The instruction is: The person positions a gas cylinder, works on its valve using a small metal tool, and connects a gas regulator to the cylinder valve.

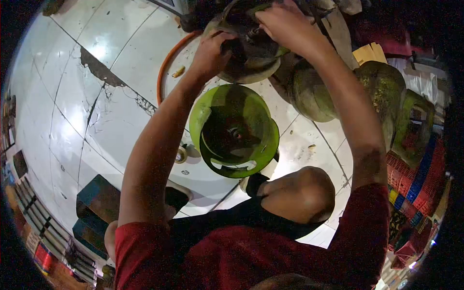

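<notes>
At the top of the head view stands a worn, greyish-green gas cylinder (256,72), its valve inside a dark collar. My left hand (212,54) curls its fingers over the collar's left side. On the far right of that collar, my right hand (285,28) is closed; its fingertips are partly hidden. Nearer my body, between my knees, a brighter green gas cylinder (200,116) stands upright with its collar and valve facing up. Neither hand touches it. A small round brass-coloured fitting (181,154) lies on the floor to its left.
An orange hose (163,72) curves over the cracked white tile floor (67,92) on the left. More grimy gas cylinders (314,96) crowd the right side, near red plastic crates (411,183). A dark box-like object (98,195) sits at lower left.
</notes>
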The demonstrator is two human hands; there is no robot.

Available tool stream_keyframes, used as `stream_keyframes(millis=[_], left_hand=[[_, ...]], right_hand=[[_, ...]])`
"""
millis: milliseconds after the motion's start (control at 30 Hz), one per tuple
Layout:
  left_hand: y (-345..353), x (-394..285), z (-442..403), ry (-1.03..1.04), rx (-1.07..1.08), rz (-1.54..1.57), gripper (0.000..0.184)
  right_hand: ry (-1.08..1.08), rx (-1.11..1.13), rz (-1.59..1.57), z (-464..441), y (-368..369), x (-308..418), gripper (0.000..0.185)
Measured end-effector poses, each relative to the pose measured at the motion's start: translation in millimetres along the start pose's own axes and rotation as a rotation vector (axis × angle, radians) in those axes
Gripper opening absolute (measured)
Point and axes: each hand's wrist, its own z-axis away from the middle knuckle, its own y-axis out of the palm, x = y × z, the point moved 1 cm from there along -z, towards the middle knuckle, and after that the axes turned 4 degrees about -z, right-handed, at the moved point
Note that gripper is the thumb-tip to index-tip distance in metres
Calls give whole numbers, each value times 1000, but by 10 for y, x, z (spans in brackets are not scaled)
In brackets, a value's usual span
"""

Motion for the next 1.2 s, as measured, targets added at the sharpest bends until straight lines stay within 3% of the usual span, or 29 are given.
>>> stream_keyframes(millis=[233, 333, 500, 633, 733, 767, 800, 833, 867, 900, 933, 967, 1000, 1200], left_hand=[[16, 10, 19, 21, -14, -3, 40], [27, 22, 34, -35, 16, -44, 38], [-2, -105, 55, -88, 20, -92, 35], [85, 81, 20, -64, 95, 103, 34], [226, 264, -14, -167, 73, 349, 34], [263, 293, 31, -225, 68, 479, 34], [234, 238, 73, -234, 72, 481, 34], [198, 182, 95, -201, 113, 300, 34], [133, 100, 71, -162, 149, 118, 34], [98, 61, 62, -123, 178, -65, 34], [68, 18, 52, -125, 171, -65, 34], [50, -10, 44, -95, 131, -60, 33], [45, -32, 49, -66, 94, -54, 33], [155, 93, 82, -15, 1, -80, 37]], right_hand=[[-64, 209, 118, -175, 185, -206, 18], [-7, 216, -194, -179, 445, -441, 19], [47, 160, -175, -117, 447, -396, 23], [140, 343, -213, -100, 205, -296, 24], [-180, 198, 55, -205, 357, -327, 25], [-183, 200, 48, -195, 284, -243, 25], [-225, 225, 211, -164, 85, -100, 12], [-265, 249, 378, -135, -139, 32, 14], [-305, 270, 553, -127, -260, 89, 27], [-309, 271, 557, -136, -208, 30, 27], [-181, 297, 278, -155, -98, -87, 14], [-53, 316, -2, -170, 36, -215, 14], [79, 333, -285, -158, 95, -256, 28], [105, 288, -293, -61, 167, -259, 33]])
